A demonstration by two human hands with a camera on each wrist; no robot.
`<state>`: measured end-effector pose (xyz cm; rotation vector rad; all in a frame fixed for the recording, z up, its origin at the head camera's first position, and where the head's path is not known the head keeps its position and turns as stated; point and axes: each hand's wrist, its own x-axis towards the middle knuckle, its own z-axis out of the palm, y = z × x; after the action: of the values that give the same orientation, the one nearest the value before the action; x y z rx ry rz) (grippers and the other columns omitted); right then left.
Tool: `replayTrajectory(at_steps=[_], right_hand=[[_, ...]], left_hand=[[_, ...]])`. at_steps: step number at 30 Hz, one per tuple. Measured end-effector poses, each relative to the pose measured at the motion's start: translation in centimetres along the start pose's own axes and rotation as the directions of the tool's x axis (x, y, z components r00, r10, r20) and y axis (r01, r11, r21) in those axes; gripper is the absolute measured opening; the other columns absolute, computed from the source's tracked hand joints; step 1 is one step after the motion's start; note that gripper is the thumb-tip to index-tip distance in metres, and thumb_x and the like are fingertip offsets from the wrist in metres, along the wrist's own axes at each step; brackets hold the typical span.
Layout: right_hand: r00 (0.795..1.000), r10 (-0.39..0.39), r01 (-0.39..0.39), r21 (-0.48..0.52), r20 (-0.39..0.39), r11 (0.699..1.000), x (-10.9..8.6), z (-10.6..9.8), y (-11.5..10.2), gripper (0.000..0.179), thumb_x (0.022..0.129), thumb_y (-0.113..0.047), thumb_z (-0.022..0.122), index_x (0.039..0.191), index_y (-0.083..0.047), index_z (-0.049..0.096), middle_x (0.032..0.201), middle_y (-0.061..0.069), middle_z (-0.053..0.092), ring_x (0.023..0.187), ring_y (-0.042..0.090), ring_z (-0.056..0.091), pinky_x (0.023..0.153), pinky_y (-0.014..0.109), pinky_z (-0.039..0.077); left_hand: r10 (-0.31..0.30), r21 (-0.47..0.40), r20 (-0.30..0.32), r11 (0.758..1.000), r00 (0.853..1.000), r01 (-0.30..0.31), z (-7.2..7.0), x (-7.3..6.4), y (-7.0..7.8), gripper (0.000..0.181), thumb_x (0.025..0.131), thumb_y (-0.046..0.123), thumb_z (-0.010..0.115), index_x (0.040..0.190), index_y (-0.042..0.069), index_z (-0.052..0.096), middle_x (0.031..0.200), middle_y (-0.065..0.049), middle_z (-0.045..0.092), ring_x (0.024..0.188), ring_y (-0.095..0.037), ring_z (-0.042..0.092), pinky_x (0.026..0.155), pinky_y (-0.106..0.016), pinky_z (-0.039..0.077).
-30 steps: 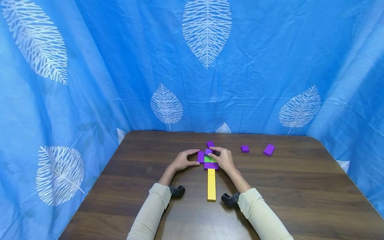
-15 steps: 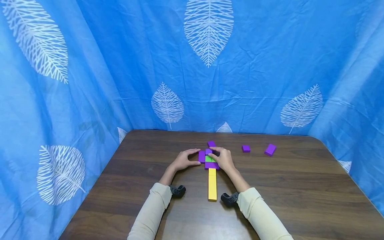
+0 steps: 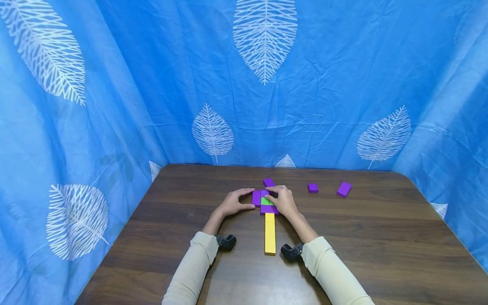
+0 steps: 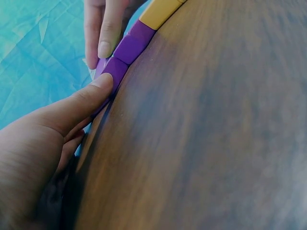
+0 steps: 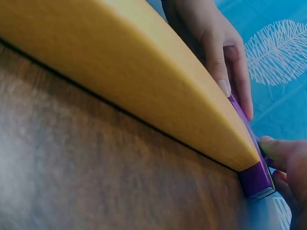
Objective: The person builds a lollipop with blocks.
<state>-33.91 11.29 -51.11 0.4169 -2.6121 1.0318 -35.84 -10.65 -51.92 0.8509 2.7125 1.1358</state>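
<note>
My left hand (image 3: pixel 230 204) pinches an upright-lying purple block (image 3: pixel 256 198) by its near and far ends, thumb at the near end. Against that block's right side sits a small purple block (image 3: pixel 264 193), pinched by the thumb and forefinger of my right hand (image 3: pixel 286 201). Just nearer lie green blocks (image 3: pixel 264 201), partly hidden under the right fingers. A purple crosswise block (image 3: pixel 269 209) borders them in front, and a long yellow strip of blocks (image 3: pixel 270 235) runs from it toward me. In the left wrist view my left thumb (image 4: pixel 98 86) presses the purple block's end.
Behind the right fingers a tilted purple block (image 3: pixel 268 182) lies on the wooden table (image 3: pixel 171 254). Two loose purple pieces are farther right, a small block (image 3: pixel 313 188) and a larger block (image 3: pixel 344 189). A blue leaf-patterned curtain (image 3: pixel 324 84) hangs around the table's back and sides.
The small purple block under my right fingers has gone down slightly and now sits level against the left purple block. Both hands keep nearly the same place; the view has shifted a little.
</note>
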Motion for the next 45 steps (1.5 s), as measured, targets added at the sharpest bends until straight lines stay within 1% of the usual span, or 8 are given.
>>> replayTrajectory(at_steps=[5, 11, 18, 30, 34, 37, 40, 45], right_hand=[[0.999, -0.033, 0.033, -0.057, 0.007, 0.998, 0.1, -0.1, -0.1, 0.03, 0.083, -0.018, 0.071, 0.11, -0.006, 0.069, 0.108, 0.013, 0.066, 0.105, 0.029, 0.054, 0.092, 0.043, 0.044], [0.999, -0.045, 0.048, -0.095, 0.03, 0.994, 0.2, -0.2, -0.2, 0.03, 0.083, -0.019, 0.07, 0.11, -0.006, 0.068, 0.107, 0.012, 0.066, 0.104, 0.027, 0.053, 0.091, 0.042, 0.045], [0.993, -0.109, 0.115, -0.155, 0.044, 0.981, 0.3, -0.4, -0.2, 0.027, 0.083, -0.019, 0.069, 0.107, -0.005, 0.07, 0.104, 0.008, 0.068, 0.1, 0.024, 0.053, 0.087, 0.039, 0.046], [0.995, -0.082, 0.092, -0.182, 0.061, 0.979, 0.1, -0.4, -0.2, 0.027, 0.086, -0.023, 0.067, 0.109, -0.009, 0.07, 0.105, 0.005, 0.068, 0.101, 0.022, 0.053, 0.086, 0.039, 0.047], [0.995, -0.082, 0.09, -0.165, 0.058, 0.982, 0.1, -0.4, -0.1, 0.029, 0.086, -0.023, 0.067, 0.111, -0.009, 0.069, 0.107, 0.005, 0.067, 0.103, 0.022, 0.052, 0.087, 0.039, 0.047], [0.997, -0.073, 0.077, -0.128, 0.041, 0.989, 0.0, -0.4, 0.1, 0.031, 0.085, -0.023, 0.068, 0.113, -0.01, 0.068, 0.11, 0.005, 0.066, 0.104, 0.022, 0.052, 0.089, 0.04, 0.046], [0.996, -0.087, 0.086, -0.071, -0.003, 0.994, -0.2, -0.6, 0.4, 0.03, 0.085, -0.02, 0.069, 0.112, -0.008, 0.068, 0.11, 0.005, 0.066, 0.105, 0.023, 0.052, 0.09, 0.041, 0.045], [0.987, -0.119, 0.123, 0.03, -0.106, 0.992, -1.0, -1.4, 1.3, 0.025, 0.083, -0.014, 0.07, 0.107, -0.005, 0.07, 0.106, 0.008, 0.067, 0.102, 0.026, 0.055, 0.088, 0.044, 0.045]], left_hand=[[-0.004, 0.012, 0.001, 1.0, 1.0, 0.004, 0.0, 0.0, 0.0, 0.064, 0.081, 0.042, 0.069, 0.137, 0.019, 0.047, 0.139, -0.005, 0.045, 0.13, -0.022, 0.037, 0.105, -0.042, 0.031], [-0.009, 0.005, 0.004, 1.0, 1.0, 0.009, -0.1, -0.1, 0.2, 0.064, 0.081, 0.042, 0.069, 0.137, 0.019, 0.047, 0.139, -0.005, 0.044, 0.13, -0.022, 0.036, 0.105, -0.042, 0.03], [-0.012, 0.006, -0.002, 1.0, 1.0, 0.012, 0.0, 0.0, 0.1, 0.064, 0.081, 0.042, 0.068, 0.137, 0.019, 0.046, 0.14, -0.006, 0.043, 0.13, -0.023, 0.035, 0.105, -0.043, 0.03], [-0.002, 0.013, -0.013, 1.0, 1.0, 0.002, 0.0, 0.0, -0.1, 0.065, 0.08, 0.043, 0.069, 0.137, 0.02, 0.047, 0.139, -0.005, 0.044, 0.13, -0.023, 0.036, 0.105, -0.042, 0.03], [-0.012, 0.011, -0.012, 1.0, 1.0, 0.012, 0.1, 0.1, -0.2, 0.065, 0.08, 0.044, 0.069, 0.137, 0.021, 0.047, 0.14, -0.004, 0.044, 0.13, -0.022, 0.036, 0.106, -0.042, 0.029], [-0.017, 0.013, -0.012, 1.0, 1.0, 0.017, 0.1, 0.1, -0.2, 0.065, 0.08, 0.044, 0.069, 0.137, 0.022, 0.047, 0.14, -0.004, 0.044, 0.13, -0.021, 0.036, 0.106, -0.041, 0.029], [-0.019, 0.016, -0.012, 1.0, 1.0, 0.019, 0.1, 0.1, -0.1, 0.065, 0.08, 0.043, 0.069, 0.137, 0.022, 0.047, 0.14, -0.004, 0.044, 0.13, -0.021, 0.035, 0.106, -0.04, 0.029], [-0.015, 0.016, -0.007, 1.0, 1.0, 0.015, 0.1, 0.0, 0.0, 0.065, 0.08, 0.043, 0.069, 0.137, 0.021, 0.047, 0.14, -0.004, 0.043, 0.13, -0.021, 0.035, 0.106, -0.04, 0.029]])
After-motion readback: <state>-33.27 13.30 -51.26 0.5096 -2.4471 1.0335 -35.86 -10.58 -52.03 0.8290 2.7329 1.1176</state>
